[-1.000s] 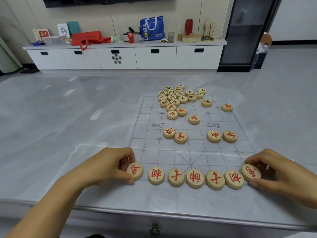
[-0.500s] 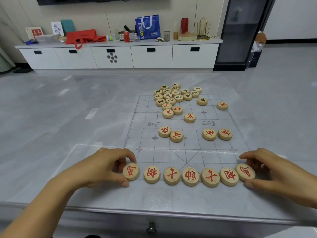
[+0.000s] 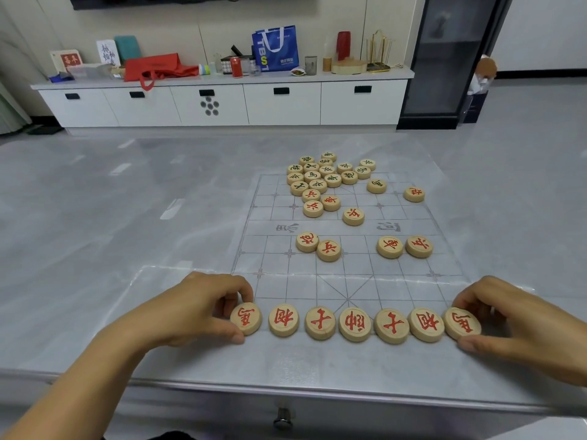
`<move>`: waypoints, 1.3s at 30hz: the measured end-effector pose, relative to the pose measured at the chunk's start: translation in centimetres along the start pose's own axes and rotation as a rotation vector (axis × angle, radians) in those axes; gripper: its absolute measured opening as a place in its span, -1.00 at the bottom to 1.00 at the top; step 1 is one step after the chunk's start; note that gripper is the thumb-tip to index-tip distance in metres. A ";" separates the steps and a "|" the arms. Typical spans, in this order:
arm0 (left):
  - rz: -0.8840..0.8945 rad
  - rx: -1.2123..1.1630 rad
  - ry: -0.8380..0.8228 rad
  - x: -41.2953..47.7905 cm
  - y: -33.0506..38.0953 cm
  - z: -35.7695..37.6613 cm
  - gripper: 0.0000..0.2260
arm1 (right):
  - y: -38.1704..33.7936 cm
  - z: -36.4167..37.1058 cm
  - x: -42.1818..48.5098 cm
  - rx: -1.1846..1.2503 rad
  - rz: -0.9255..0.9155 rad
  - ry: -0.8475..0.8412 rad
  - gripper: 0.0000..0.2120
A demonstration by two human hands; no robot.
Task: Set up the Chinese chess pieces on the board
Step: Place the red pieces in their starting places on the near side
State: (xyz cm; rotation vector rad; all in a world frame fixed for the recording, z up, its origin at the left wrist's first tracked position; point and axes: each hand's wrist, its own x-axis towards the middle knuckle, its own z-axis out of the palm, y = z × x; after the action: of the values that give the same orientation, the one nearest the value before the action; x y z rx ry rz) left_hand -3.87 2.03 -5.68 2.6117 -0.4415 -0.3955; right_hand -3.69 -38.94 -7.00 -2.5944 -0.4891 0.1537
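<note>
A clear chess board (image 3: 346, 271) printed with grey lines lies on the grey table. Several round wooden pieces with red characters form a row along its near edge. My left hand (image 3: 190, 308) pinches the leftmost piece (image 3: 246, 317) of that row between thumb and fingers. My right hand (image 3: 521, 325) grips the rightmost piece (image 3: 462, 322) the same way. Loose red pieces lie mid-board, among them a pair on the left (image 3: 317, 246) and a pair on the right (image 3: 405, 246). A cluster of green-lettered pieces (image 3: 327, 174) sits at the far edge.
The table's front edge (image 3: 286, 389) runs just below the row, with a small knob (image 3: 282, 419) under it. Beyond the table stands a white low cabinet (image 3: 222, 103) carrying bags and bottles, and a dark glass cabinet (image 3: 444, 58) at the right.
Both hands keep hold of the end pieces of the near row, nudging them slightly. The head view has shifted a little; the other pieces lie as before.
</note>
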 end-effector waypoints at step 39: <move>-0.026 0.012 -0.045 0.1 0.1 -0.2 -0.70 | -0.1 -0.2 0.0 0.011 0.004 -0.037 -0.27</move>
State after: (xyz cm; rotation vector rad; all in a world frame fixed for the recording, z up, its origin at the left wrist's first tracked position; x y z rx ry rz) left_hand -3.74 1.95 -5.51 2.6271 -0.4270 -0.4625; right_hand -3.68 -38.90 -6.80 -2.5861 -0.4945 0.2063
